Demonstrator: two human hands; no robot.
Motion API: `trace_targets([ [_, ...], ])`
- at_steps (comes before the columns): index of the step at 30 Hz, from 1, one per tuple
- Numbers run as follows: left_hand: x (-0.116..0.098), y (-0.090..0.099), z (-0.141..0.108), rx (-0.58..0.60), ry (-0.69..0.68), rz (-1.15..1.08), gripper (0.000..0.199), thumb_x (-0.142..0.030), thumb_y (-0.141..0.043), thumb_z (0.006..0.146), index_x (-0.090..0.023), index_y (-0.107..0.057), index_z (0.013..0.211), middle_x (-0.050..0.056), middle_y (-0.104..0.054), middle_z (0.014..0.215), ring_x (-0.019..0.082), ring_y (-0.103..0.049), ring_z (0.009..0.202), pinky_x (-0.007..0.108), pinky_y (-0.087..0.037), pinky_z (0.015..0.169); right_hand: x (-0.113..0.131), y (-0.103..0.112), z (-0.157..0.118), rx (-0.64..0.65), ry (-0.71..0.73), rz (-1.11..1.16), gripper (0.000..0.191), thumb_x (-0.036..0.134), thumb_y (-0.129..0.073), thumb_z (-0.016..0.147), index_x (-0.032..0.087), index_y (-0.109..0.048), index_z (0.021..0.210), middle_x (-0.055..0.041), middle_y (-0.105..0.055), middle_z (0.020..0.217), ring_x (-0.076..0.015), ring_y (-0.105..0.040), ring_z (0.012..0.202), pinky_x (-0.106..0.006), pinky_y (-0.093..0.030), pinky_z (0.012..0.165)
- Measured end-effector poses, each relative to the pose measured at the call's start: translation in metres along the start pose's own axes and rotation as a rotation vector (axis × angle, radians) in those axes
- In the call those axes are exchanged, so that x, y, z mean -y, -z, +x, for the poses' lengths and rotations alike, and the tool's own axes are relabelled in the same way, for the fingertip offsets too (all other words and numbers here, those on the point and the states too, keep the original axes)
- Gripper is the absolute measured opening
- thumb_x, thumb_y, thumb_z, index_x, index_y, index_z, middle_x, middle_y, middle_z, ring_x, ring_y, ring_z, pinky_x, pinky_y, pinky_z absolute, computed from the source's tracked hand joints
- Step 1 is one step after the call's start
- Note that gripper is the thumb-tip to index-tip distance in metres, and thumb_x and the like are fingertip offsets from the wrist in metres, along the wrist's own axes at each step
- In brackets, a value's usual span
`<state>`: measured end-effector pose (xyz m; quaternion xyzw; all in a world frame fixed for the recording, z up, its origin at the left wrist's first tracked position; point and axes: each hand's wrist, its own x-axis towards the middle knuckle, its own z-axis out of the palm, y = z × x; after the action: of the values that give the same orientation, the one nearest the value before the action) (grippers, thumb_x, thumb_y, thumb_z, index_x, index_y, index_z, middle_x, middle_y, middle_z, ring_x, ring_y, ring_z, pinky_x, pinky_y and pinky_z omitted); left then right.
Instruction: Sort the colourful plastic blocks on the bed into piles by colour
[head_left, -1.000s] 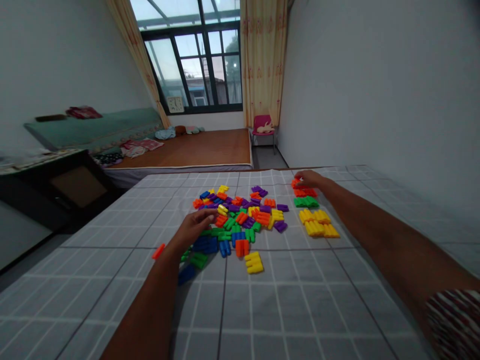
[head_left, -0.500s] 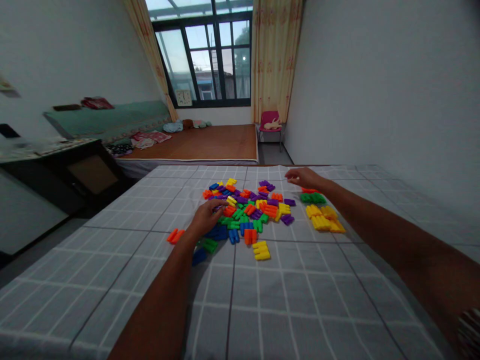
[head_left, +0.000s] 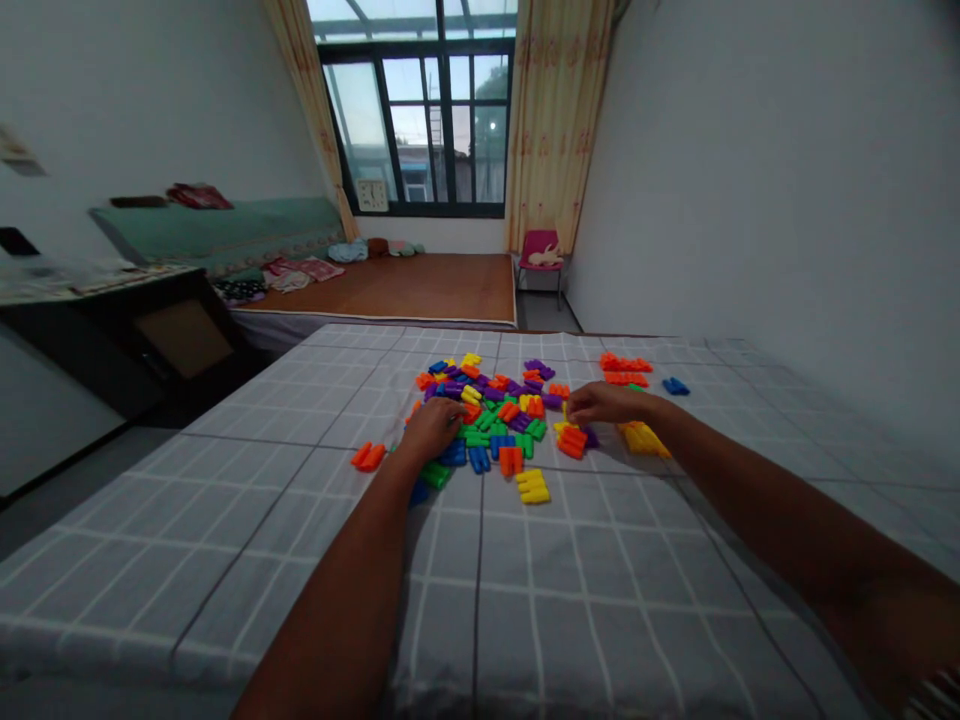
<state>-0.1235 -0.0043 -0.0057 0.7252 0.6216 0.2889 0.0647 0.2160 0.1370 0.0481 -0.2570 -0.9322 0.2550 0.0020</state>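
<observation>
A pile of plastic building blocks (head_left: pixel 495 415) in several colours lies on the checked cloth. My left hand (head_left: pixel 436 425) rests at the pile's left side, fingers curled down; whatever is under them is hidden. My right hand (head_left: pixel 604 402) is at the pile's right edge, its fingers pinched on a yellow block (head_left: pixel 566 411) that they partly cover. Just below those fingertips lies an orange block (head_left: pixel 572 443), with a purple block (head_left: pixel 592 437) beside it. Under my right forearm sit stacked yellow blocks (head_left: pixel 642 440), partly hidden.
Orange blocks (head_left: pixel 625 364) lie in rows beyond my right wrist, with a blue block (head_left: pixel 676 386) to their right. Nearer me are a single yellow block (head_left: pixel 533 487) and orange blocks (head_left: pixel 368 457). The checked cloth (head_left: pixel 615 600) covers the table. A bed (head_left: pixel 420 285) stands behind.
My right hand has moved left and nearer, from above the far side to the pile's right edge. An orange block now lies apart there. A blue block shows at the far right.
</observation>
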Motion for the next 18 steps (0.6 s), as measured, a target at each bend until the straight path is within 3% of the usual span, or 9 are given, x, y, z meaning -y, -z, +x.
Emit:
trace_targets([
  [2, -0.003, 0.001, 0.0, -0.002, 0.002, 0.015, 0.022, -0.022, -0.056, 0.079, -0.024, -0.075, 0.092, 0.008, -0.072, 0.104, 0.026, -0.062, 0.103, 0.039, -0.045, 0.097, -0.015, 0.004, 0.003, -0.116, -0.095, -0.01, 0.03, 0.038, -0.053, 0.085, 0.015, -0.071, 0.093, -0.0042, -0.071, 0.08, -0.0172, -0.064, 0.074, -0.027, -0.048, 0.068],
  [5, -0.007, 0.003, -0.001, 0.014, -0.007, 0.054, 0.024, -0.021, -0.055, 0.08, -0.023, -0.074, 0.094, 0.009, -0.072, 0.106, 0.027, -0.062, 0.104, 0.039, -0.046, 0.096, -0.032, 0.004, 0.016, -0.289, -0.242, -0.137, 0.028, 0.03, -0.053, 0.085, 0.017, -0.07, 0.104, -0.0067, -0.074, 0.095, -0.018, -0.066, 0.084, -0.027, -0.05, 0.074],
  [9, -0.009, 0.006, -0.002, 0.073, -0.013, 0.138, 0.027, -0.02, -0.052, 0.084, -0.022, -0.072, 0.103, 0.008, -0.07, 0.112, 0.024, -0.06, 0.109, 0.036, -0.044, 0.098, -0.041, -0.005, 0.036, -0.204, -0.358, -0.292, 0.039, 0.031, -0.059, 0.084, 0.019, -0.066, 0.12, -0.0096, -0.071, 0.114, -0.0228, -0.066, 0.099, -0.03, -0.05, 0.081],
  [13, -0.008, 0.006, -0.002, 0.107, -0.028, 0.217, 0.027, -0.023, -0.05, 0.087, -0.023, -0.071, 0.105, 0.006, -0.069, 0.115, 0.021, -0.059, 0.111, 0.032, -0.044, 0.097, -0.036, -0.011, 0.053, -0.162, -0.262, -0.292, 0.035, 0.034, -0.057, 0.087, 0.021, -0.069, 0.117, -0.0071, -0.071, 0.114, -0.0238, -0.066, 0.101, -0.03, -0.049, 0.084],
  [18, -0.011, 0.01, -0.002, 0.068, 0.119, 0.289, 0.031, -0.034, -0.043, 0.093, -0.029, -0.07, 0.108, 0.003, -0.071, 0.11, 0.021, -0.063, 0.101, 0.03, -0.048, 0.082, -0.027, -0.017, 0.079, -0.35, -0.147, -0.32, 0.036, 0.026, -0.053, 0.089, 0.02, -0.066, 0.121, -0.0087, -0.067, 0.123, -0.0236, -0.061, 0.112, -0.033, -0.045, 0.096],
])
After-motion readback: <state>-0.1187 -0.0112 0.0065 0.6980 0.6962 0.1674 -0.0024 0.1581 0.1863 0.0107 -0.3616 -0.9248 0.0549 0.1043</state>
